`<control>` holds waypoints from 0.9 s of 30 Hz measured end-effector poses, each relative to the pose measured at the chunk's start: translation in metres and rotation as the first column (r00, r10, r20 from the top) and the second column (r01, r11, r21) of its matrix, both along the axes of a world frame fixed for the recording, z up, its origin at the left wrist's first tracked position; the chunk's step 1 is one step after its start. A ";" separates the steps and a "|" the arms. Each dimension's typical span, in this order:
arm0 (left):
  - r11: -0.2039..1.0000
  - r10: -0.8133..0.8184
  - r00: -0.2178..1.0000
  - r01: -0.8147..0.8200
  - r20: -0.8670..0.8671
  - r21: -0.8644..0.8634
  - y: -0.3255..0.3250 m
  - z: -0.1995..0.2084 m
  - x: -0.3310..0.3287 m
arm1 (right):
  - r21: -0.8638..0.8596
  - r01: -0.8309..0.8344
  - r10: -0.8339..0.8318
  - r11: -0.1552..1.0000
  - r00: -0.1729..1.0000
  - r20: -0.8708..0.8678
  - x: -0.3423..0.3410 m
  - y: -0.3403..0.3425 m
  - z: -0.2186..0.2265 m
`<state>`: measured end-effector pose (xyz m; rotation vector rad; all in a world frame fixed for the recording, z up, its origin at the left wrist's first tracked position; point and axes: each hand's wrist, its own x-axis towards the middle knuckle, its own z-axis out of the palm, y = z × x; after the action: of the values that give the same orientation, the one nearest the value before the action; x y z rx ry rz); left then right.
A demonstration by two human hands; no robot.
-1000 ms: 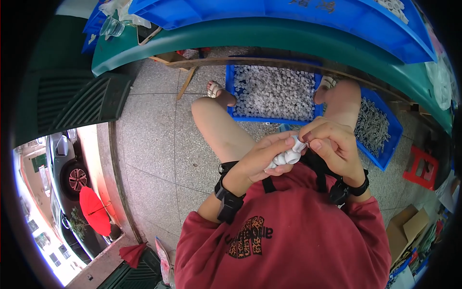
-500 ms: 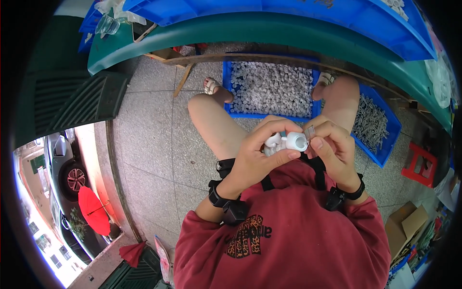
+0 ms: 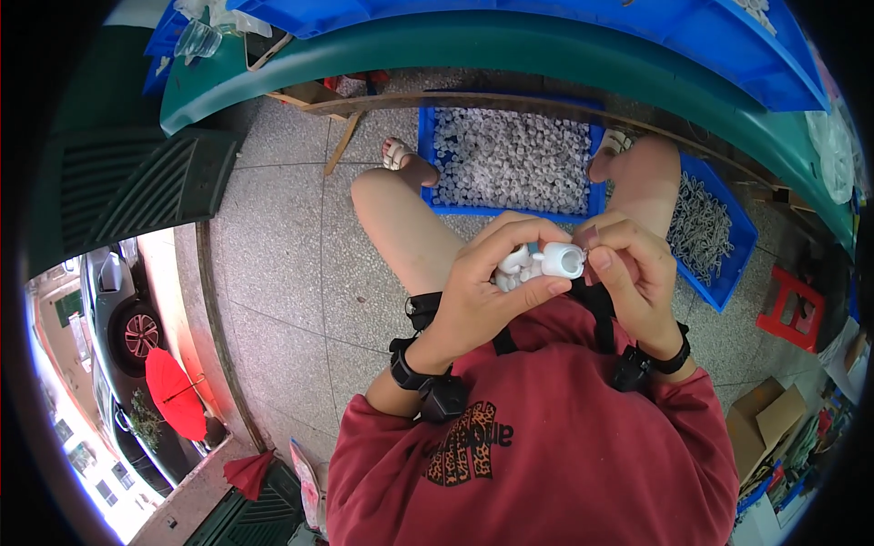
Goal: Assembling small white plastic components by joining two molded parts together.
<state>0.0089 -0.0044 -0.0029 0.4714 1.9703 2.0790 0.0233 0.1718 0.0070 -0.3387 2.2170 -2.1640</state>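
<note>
In my left hand (image 3: pixel 487 278) I hold several white plastic pieces, with the fingers curled round them. One of these, a hollow white plastic cap (image 3: pixel 564 261), sits between thumb and fingers, its round open end facing right and up towards me. Other white pieces (image 3: pixel 514 267) are bunched in the palm behind it, partly hidden. My right hand (image 3: pixel 633 264) is closed in a pinch right beside the cap's open end. Between its thumb and forefinger is a small thin piece (image 3: pixel 592 237), metal-looking, mostly covered by the fingers.
On the floor between my feet lies a blue tray (image 3: pixel 510 215) full of small white plastic parts. Right of it, another blue tray (image 3: pixel 748 238) holds metal hook-like parts. A green table (image 3: pixel 382 68) carries blue bins ahead. A red stool (image 3: pixel 790 309) and cardboard box (image 3: pixel 769 419) stand right.
The cap in my left hand has turned slightly, and the thin piece in my right fingers is tilted and less visible. Both hands stay close together in nearly the same place.
</note>
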 end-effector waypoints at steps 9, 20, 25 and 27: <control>1.000 0.000 1.000 0.000 -0.008 -0.012 0.001 -0.001 0.000 | 0.013 0.019 -0.019 1.000 1.000 -0.020 -0.001 0.000 0.000; 1.000 0.015 1.000 -0.015 -0.026 -0.020 0.001 0.000 0.001 | 0.086 0.032 -0.026 0.996 0.997 -0.067 -0.001 -0.001 0.000; 0.999 0.030 0.999 -0.031 -0.025 -0.034 0.000 0.001 0.002 | 0.135 0.052 -0.039 0.989 0.994 -0.101 -0.002 -0.002 0.000; 0.999 0.034 0.999 -0.035 -0.029 -0.040 0.000 0.000 0.003 | 0.094 0.038 -0.034 0.995 0.998 -0.053 0.000 -0.004 -0.003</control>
<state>0.0120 -0.0048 -0.0027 0.4641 2.0461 2.0594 0.0238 0.1676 0.0039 -0.3574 2.3615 -2.0806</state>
